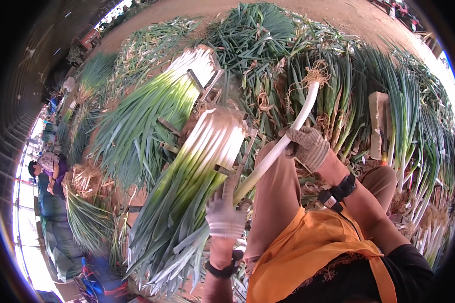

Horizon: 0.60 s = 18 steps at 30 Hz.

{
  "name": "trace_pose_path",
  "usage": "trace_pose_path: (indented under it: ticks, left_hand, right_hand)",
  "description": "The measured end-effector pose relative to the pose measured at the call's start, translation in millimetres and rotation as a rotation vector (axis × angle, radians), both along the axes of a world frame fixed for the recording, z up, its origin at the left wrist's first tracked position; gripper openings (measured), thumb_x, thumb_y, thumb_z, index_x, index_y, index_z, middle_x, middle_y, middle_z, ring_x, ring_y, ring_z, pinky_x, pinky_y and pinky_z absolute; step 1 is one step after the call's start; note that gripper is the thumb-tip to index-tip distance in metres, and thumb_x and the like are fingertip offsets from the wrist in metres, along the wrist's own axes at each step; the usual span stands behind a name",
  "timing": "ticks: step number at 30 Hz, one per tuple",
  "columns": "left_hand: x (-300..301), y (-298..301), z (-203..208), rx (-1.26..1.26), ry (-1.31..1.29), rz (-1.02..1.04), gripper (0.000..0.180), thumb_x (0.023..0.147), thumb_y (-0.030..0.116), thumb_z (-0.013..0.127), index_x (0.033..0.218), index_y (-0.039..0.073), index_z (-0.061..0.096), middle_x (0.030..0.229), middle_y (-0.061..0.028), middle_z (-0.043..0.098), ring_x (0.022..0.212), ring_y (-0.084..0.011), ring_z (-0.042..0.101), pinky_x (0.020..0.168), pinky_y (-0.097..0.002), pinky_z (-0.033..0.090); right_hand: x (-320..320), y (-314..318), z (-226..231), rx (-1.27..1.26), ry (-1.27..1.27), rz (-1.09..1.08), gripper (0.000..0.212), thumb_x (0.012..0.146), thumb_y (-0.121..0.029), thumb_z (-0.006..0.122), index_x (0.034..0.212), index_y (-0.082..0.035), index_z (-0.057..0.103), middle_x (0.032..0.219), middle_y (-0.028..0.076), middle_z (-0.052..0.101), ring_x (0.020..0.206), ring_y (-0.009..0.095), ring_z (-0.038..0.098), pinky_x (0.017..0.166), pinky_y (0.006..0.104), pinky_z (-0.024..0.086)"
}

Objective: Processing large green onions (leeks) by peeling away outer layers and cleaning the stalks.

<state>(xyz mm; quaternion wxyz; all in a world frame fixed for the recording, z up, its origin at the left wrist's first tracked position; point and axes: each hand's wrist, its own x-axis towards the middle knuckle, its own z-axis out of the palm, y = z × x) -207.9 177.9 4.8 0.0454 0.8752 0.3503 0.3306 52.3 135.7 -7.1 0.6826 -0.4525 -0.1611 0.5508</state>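
My right hand [308, 148], in a grey knit glove, is closed around the white shaft of a long green onion [280, 146]. Its shaggy roots [317, 74] point up and away from me. The stalk slants down to the left, where its greenish end runs into my gloved left hand [225, 214], between thumb and fingers. That hand's grip is partly hidden. Just beyond my left hand lies a thick bundle of green onions [215, 134] in a metal holder [247, 151], white ends away from me and leaves trailing toward me.
A second bundle [156, 103] rests in another metal holder farther left. Heaps of green onions [253, 30] and loose leaves cover the ground ahead and at right. A pale wooden block [376, 126] stands among the right heap. Another person [49, 166] is at far left.
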Motion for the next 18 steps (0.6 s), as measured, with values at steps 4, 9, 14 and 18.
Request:
trace_pose_path:
  ticks: [4,9,14,18]
  left_hand:
    - [-18,16,-10,-0.639,0.531,0.108,0.038,0.077,0.023,0.060,0.112,0.009,0.054,0.091,-0.0212,0.059,0.080,-0.0368,0.058,0.070,-0.0449,0.046]
    - [-44,61,61,-0.428,0.597,0.332,0.036,0.077,0.021,0.061,0.112,0.013,0.055,0.089,-0.0196,0.061,0.081,-0.0352,0.060,0.071,-0.0430,0.046]
    - [-83,166,36,-0.436,0.791,0.561,0.038,0.078,0.020,0.060,0.114,0.016,0.052,0.093,-0.0192,0.061,0.086,-0.0354,0.059,0.075,-0.0416,0.046]
    - [-110,234,-65,-0.584,0.964,0.694,0.036,0.077,0.024,0.062,0.111,0.016,0.053,0.097,-0.0153,0.062,0.092,-0.0326,0.059,0.078,-0.0404,0.046]
  right_hand:
    - [-5,18,1,-0.078,-0.135,0.095,0.022,0.086,-0.018,0.058,0.094,0.002,0.059,0.078,0.010,0.062,0.059,0.014,0.060,0.054,0.0246,0.051]
    - [19,28,6,-0.134,-0.363,0.138,0.034,0.087,-0.020,0.055,0.114,0.002,0.051,0.090,0.010,0.064,0.072,0.015,0.062,0.066,0.0267,0.052]
    - [59,24,-25,-0.263,-0.411,-0.014,0.027,0.087,-0.018,0.054,0.107,0.001,0.055,0.086,0.010,0.064,0.068,0.014,0.062,0.061,0.0262,0.052]
    - [74,0,-42,-0.456,-0.314,-0.185,0.023,0.087,-0.015,0.055,0.102,0.001,0.057,0.082,0.009,0.064,0.064,0.015,0.061,0.058,0.0265,0.052]
